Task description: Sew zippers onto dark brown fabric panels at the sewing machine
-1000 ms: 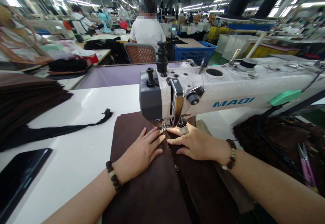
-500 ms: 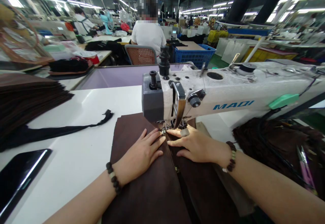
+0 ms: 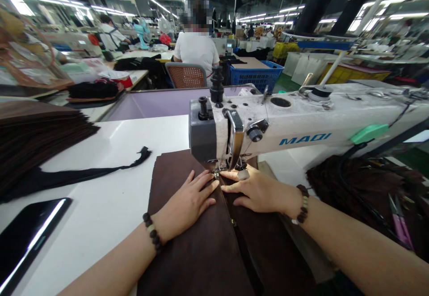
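Observation:
A dark brown fabric piece [image 3: 197, 247] lies on the white table under the head of a white sewing machine [image 3: 288, 128]. My left hand [image 3: 187, 202] rests flat on the fabric, fingers stretched toward the needle area [image 3: 217, 171]. On the other side of the seam line my right hand [image 3: 258, 191] also presses flat on the fabric, its fingertips right at the presser foot. Both wrists wear bead bracelets.
A stack of brown fabric pieces [image 3: 36, 130] sits at the left, with a black strip [image 3: 90, 173] trailing from it. A black phone [image 3: 27, 238] lies at the near left. Pink scissors [image 3: 397, 222] rest on dark fabric at the right. A seated person [image 3: 196, 48] works ahead.
Both hands stay pressed on the fabric at the needle; the view has shifted slightly.

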The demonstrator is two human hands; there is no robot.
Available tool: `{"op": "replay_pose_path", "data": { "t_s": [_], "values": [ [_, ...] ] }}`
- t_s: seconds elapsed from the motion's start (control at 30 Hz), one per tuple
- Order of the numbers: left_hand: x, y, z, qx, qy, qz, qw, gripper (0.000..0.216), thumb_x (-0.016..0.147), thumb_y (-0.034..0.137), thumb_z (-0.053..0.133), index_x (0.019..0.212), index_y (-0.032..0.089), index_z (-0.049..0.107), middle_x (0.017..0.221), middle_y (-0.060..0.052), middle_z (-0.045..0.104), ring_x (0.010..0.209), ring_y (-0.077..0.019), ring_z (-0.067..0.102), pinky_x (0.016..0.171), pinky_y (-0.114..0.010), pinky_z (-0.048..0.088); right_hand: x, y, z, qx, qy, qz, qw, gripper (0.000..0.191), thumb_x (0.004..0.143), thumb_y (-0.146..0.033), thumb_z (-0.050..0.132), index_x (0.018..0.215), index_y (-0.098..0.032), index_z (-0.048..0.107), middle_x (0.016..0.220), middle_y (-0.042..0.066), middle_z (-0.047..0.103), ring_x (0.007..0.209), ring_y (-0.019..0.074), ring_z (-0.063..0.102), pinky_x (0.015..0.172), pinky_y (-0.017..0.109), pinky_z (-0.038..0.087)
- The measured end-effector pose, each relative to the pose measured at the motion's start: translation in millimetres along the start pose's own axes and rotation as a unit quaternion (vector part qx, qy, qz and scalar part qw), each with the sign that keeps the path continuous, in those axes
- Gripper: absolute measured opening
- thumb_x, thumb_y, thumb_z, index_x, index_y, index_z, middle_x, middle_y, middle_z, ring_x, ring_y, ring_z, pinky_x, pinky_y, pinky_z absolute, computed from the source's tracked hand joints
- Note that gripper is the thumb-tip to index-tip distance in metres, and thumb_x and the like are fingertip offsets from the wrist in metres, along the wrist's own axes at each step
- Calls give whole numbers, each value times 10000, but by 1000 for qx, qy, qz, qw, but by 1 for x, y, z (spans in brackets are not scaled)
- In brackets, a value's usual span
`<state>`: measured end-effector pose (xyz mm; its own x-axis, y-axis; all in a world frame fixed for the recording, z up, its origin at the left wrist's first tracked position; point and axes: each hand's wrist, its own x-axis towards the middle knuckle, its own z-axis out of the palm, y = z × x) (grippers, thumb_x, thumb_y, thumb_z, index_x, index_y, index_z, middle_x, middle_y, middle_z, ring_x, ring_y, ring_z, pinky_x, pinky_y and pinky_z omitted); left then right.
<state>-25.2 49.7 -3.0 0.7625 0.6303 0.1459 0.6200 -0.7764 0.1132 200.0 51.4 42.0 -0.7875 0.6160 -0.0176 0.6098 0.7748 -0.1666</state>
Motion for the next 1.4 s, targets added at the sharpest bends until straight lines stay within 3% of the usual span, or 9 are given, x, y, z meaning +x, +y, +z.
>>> {"op": "replay_pose_path", "data": {
  "t_s": [0.37,0.5,0.67,0.77,0.93,1.4],
  "values": [
    [1,0,-2,-13,-16,-5,1000,360,897,264,441,1250,194,460,1299,-136,435,1260,-289,338,1014,-551,264,2,0,-1,14,10,0,1000,353,789,-284,581,1142,-269,572,1268,55,483,1109,237,471,969,451,323],
    [2,-1,-4,-16,-19,-7,1000,363,899,268,434,1252,186,458,1276,-137,450,1239,-284,368,1014,-556,259,5,9,5,123,17,49,991,266,859,-281,458,1047,-225,637,1112,59,591,1053,211,516,960,386,344],
    [2,-2,-4,-24,-16,-5,1000,354,905,258,418,1250,191,461,1283,-128,444,1245,-280,356,1019,-559,248,9,34,15,292,60,193,935,578,937,-381,142,913,-142,667,885,72,651,912,192,578,871,342,413],
    [2,-2,-4,-27,-23,-7,999,355,908,257,411,1255,196,454,1281,-126,443,1245,-278,356,1019,-563,243,8,43,20,312,70,205,925,680,929,-417,42,898,-139,662,874,69,650,920,195,579,868,351,419],
    [2,-2,-3,-34,-19,-5,999,347,912,264,401,1249,205,460,1276,-123,444,1242,-273,359,1018,-563,243,4,44,20,395,79,182,897,738,876,-581,65,846,-150,663,919,73,645,970,203,567,907,350,404],
    [1,-2,-2,-34,-13,-4,999,352,915,261,395,1258,209,452,1285,-121,435,1240,-268,363,1028,-554,226,4,43,16,336,66,210,916,799,838,-661,41,837,-155,659,816,73,645,903,215,569,836,351,420]
  ]
}}
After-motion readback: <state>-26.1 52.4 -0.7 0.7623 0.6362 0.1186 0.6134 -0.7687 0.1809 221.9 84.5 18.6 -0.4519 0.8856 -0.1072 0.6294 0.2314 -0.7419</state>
